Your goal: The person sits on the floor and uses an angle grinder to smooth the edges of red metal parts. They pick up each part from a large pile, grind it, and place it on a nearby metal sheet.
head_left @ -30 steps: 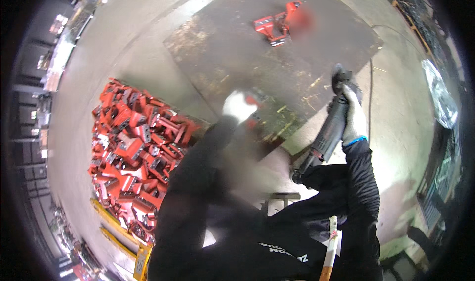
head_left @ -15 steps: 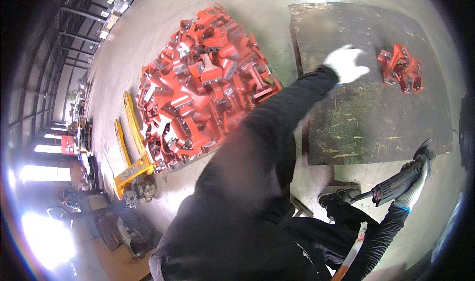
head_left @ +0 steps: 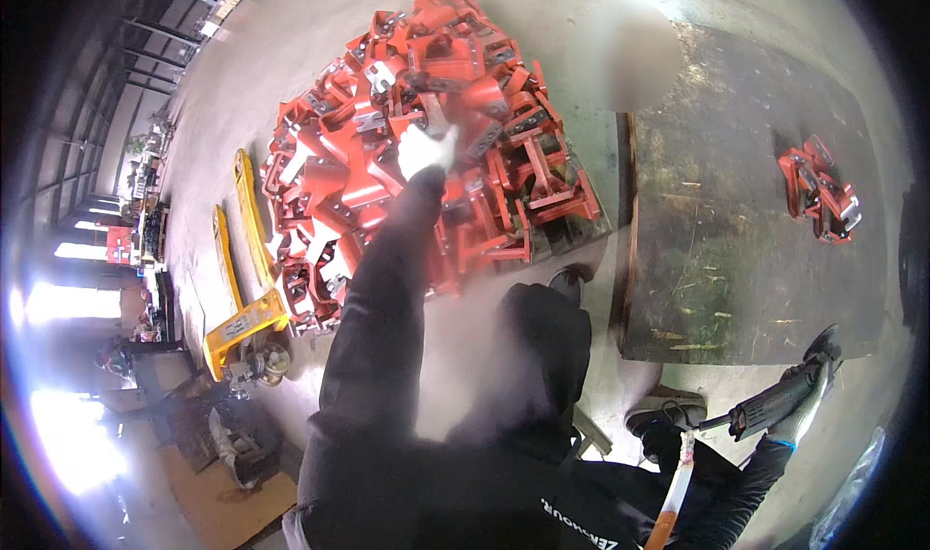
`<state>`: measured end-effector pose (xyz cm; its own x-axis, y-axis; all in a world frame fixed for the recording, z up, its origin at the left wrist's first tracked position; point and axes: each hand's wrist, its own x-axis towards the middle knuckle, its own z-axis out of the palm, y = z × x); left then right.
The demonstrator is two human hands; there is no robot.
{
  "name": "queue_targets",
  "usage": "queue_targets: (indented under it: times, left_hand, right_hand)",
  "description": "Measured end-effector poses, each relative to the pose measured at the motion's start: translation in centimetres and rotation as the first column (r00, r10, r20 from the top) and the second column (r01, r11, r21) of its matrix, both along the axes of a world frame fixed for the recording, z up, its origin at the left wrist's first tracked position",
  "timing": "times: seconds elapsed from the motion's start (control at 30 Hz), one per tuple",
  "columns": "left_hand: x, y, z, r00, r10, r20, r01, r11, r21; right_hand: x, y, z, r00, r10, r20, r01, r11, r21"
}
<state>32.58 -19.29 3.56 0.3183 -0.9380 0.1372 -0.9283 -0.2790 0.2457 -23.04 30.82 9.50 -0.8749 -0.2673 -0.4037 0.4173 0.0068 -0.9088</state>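
Observation:
My left hand, in a white glove, reaches out over a big heap of red metal brackets. Its thumb and fingers are spread at the near end of one bracket, which lies among the others; whether they touch it I cannot make out. Low on the right, my right hand, gloved too, is wrapped around the body of a dark angle grinder. The grinder's disc end points up and away, near the corner of a dark board-topped table. A few red brackets lie together on the table's far right.
The heap rests on a wooden pallet. Yellow pallet jack forks stand on the floor to its left. An orange-and-white rod rises near my right leg. Assorted equipment sits at lower left.
My left hand has swung from above the table leftward to the bracket heap. The view has shifted somewhat. My right hand still holds the grinder low on the right.

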Motion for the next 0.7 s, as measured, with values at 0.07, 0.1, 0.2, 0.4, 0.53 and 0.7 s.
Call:
queue_targets:
  times: [0.07, 0.1, 0.2, 0.4, 0.53, 0.7]
  left_hand:
    - [-0.9, -3.7, 0.1, 0.98, 0.196, -0.015, -0.187, 0.954, 0.233]
    - [-1.0, -5.5, -0.4, 0.975, 0.219, 0.037, -0.217, 0.909, 0.356]
    - [-3.6, -7.2, -0.4, 0.964, 0.245, 0.101, -0.265, 0.894, 0.361]
    - [0.8, -7.3, -1.1, 0.991, 0.021, 0.129, -0.06, 0.95, 0.305]
    - [1.0, -3.7, -1.7, 0.321, 0.213, -0.923, -0.194, 0.969, 0.156]
    - [-1.4, 0.9, 2.2, 0.03, 0.185, -0.982, 0.245, 0.951, 0.187]
  right_hand:
    - [-0.5, -0.4, -1.1, 0.999, 0.03, 0.013, -0.03, 1.0, -0.01]
    - [-0.8, -0.4, -1.6, 0.999, 0.037, 0.014, -0.037, 0.999, -0.015]
    - [0.7, -1.9, -0.4, 1.0, 0.008, 0.019, -0.008, 1.0, 0.001]
    - [2.1, -4.3, 1.8, 1.0, 0.007, -0.013, -0.007, 1.0, -0.02]
    - [1.0, -2.0, 1.8, 0.998, -0.045, 0.034, 0.046, 0.998, -0.033]
    - [1.5, -0.6, 2.9, 0.997, -0.035, 0.063, 0.035, 0.999, -0.005]
